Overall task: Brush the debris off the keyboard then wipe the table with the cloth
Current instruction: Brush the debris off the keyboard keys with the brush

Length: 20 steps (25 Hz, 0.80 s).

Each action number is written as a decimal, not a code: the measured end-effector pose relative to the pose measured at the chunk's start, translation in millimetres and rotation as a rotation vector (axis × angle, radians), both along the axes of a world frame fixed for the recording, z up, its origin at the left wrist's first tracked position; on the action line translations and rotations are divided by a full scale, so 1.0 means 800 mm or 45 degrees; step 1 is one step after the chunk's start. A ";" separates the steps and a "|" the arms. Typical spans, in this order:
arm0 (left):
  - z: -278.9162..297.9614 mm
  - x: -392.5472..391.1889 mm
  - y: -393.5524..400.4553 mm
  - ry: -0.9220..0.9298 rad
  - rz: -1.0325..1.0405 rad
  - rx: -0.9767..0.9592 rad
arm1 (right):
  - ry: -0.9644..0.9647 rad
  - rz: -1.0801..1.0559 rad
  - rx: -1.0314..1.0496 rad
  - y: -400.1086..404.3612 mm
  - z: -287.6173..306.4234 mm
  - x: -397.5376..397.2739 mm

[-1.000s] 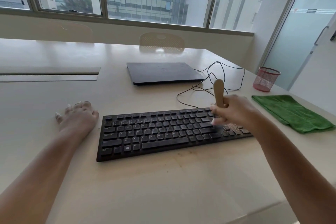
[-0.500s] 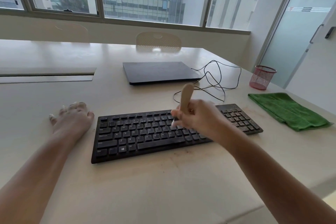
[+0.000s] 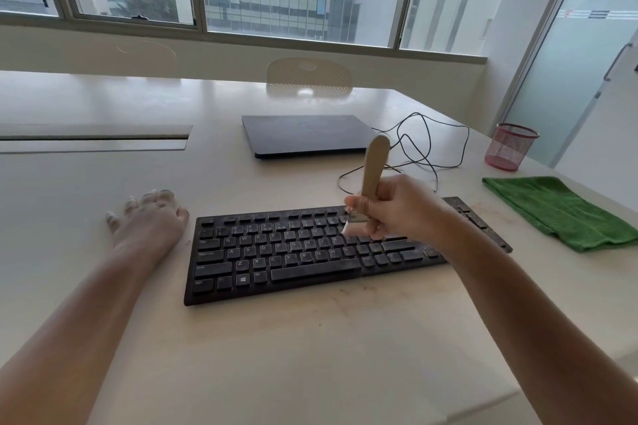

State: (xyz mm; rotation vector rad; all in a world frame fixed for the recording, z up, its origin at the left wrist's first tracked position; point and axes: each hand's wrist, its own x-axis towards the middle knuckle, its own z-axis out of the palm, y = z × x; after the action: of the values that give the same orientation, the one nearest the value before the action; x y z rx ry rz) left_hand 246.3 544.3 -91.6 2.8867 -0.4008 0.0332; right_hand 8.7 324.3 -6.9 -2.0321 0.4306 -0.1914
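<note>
Right hand: my right hand (image 3: 397, 207) sits right of centre in the frame, fingers curled round the brush (image 3: 371, 179), gripping it low on the handle.
Brush: the wooden handle stands nearly upright above my fist, its rounded end up; the pale bristles (image 3: 347, 229) point down and touch the keys in the upper right part of the letter block.
Keyboard: the black keyboard (image 3: 293, 252) lies across the middle of the frame, tilted so its right end sits higher in the picture; brown debris (image 3: 478, 222) speckles the keys at that right end, past my wrist.
Left hand: my left hand (image 3: 152, 221) rests palm down on the table just beside the keyboard's left end, fingers relaxed and spread, holding nothing.
Table: the pale table (image 3: 310, 348) shows faint brownish smears below the keyboard, toward the bottom of the frame.
Cloth: the green cloth (image 3: 559, 210) lies folded at the right edge of the frame, near the keyboard's right end but apart from it.
Cable: a thin black cable (image 3: 431, 148) loops above the keyboard.
Laptop: a closed dark laptop (image 3: 307, 133) lies at upper centre.
Cup: a pink mesh cup (image 3: 509, 147) stands at upper right, above the cloth.
</note>
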 end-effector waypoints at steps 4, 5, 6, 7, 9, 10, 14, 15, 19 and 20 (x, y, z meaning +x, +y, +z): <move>-0.001 0.001 0.000 -0.005 -0.003 0.003 | 0.088 0.089 -0.145 0.005 -0.009 0.004; -0.001 0.001 0.001 -0.005 0.003 0.001 | 0.036 0.095 -0.105 0.006 -0.006 0.007; -0.001 0.002 0.001 -0.004 0.006 0.005 | -0.030 0.103 -0.012 0.011 -0.002 0.010; -0.001 0.002 0.002 -0.004 0.004 0.009 | -0.054 0.130 0.051 0.016 -0.002 0.011; 0.000 0.001 0.001 -0.004 -0.003 0.007 | 0.041 0.175 -0.014 0.020 -0.011 0.007; 0.001 0.000 0.000 -0.004 -0.004 0.005 | 0.134 0.137 -0.113 0.014 -0.010 -0.001; 0.000 0.001 0.000 0.000 0.001 0.006 | 0.220 -0.295 -0.285 -0.035 0.012 -0.033; 0.000 0.002 0.001 -0.001 -0.003 0.004 | 0.137 -0.320 -0.254 -0.027 0.012 -0.034; 0.000 0.003 0.001 0.003 -0.015 0.001 | -0.105 0.003 -0.100 0.038 -0.026 -0.037; 0.000 0.003 0.000 0.003 -0.017 0.001 | -0.115 -0.094 -0.233 0.029 -0.029 -0.040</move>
State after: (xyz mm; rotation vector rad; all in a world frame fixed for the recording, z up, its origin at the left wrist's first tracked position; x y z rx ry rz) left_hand 248.6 544.3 -91.9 2.8841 -0.4194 0.0273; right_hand -23.4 347.3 -30.1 -2.1781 0.4452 -0.3786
